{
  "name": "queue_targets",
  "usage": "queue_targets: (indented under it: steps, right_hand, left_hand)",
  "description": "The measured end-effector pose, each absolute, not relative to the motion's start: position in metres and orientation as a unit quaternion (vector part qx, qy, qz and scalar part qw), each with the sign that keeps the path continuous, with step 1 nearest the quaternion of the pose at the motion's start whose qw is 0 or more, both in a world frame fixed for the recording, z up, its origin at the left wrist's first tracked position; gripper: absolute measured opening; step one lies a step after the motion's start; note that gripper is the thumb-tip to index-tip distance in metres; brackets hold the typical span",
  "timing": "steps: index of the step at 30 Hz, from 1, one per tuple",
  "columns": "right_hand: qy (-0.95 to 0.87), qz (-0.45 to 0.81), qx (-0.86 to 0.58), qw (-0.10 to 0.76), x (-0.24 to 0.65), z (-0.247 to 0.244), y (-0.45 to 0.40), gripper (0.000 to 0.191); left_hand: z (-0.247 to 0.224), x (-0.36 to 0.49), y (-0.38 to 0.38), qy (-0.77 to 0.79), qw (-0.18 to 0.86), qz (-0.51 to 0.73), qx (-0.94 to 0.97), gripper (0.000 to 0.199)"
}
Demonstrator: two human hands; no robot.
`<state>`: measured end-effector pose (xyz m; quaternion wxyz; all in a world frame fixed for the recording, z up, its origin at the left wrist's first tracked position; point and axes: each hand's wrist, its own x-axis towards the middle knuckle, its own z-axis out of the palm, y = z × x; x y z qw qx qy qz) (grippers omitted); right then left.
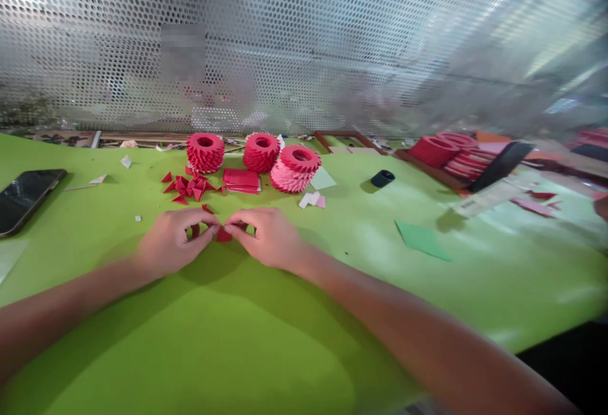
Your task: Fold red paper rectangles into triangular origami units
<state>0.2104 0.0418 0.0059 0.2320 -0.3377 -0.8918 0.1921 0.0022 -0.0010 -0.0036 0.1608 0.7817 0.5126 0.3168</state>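
Note:
Between my two hands is a small red paper piece, low over the green table. My left hand pinches its left side between thumb and forefinger. On the right side, the thumb and forefinger of my right hand are closed on the same piece. Just beyond my hands lie a pile of folded red triangles and a stack of red paper rectangles. Behind them stand two red spiky paper rings and a pink one with a red top.
A phone lies at the far left. Right of centre are a dark cylinder and a green paper sheet. Farther right, a tray holds red rolls. A perforated metal screen rises behind the table.

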Motion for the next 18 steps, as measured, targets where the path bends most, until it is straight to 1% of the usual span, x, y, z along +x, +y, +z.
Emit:
queue_targets:
  steps: [7,9,12,18]
  right_hand:
    - [-0.873,0.211,-0.357,0.256,0.2143,0.0115,0.0451,0.021]
    - [-0.874,0.222,-0.352,0.252,0.2139,0.0109,0.0443,0.02]
    - [-0.878,0.231,-0.342,0.243,0.2122,0.0086,0.0418,0.02]
    - [-0.882,0.236,-0.329,0.241,0.2093,0.008,0.038,0.02]
  left_hand:
    - [-0.0013,-0.0032,0.0031,0.566,0.173,0.327,0.737,0.03]
    - [-0.0005,-0.0014,0.0029,0.543,0.177,0.315,0.758,0.032]
    - [-0.0018,0.0011,0.0013,0.499,0.163,0.3,0.797,0.03]
    - [-0.0071,-0.0009,-0.0001,0.454,0.112,0.319,0.825,0.025]
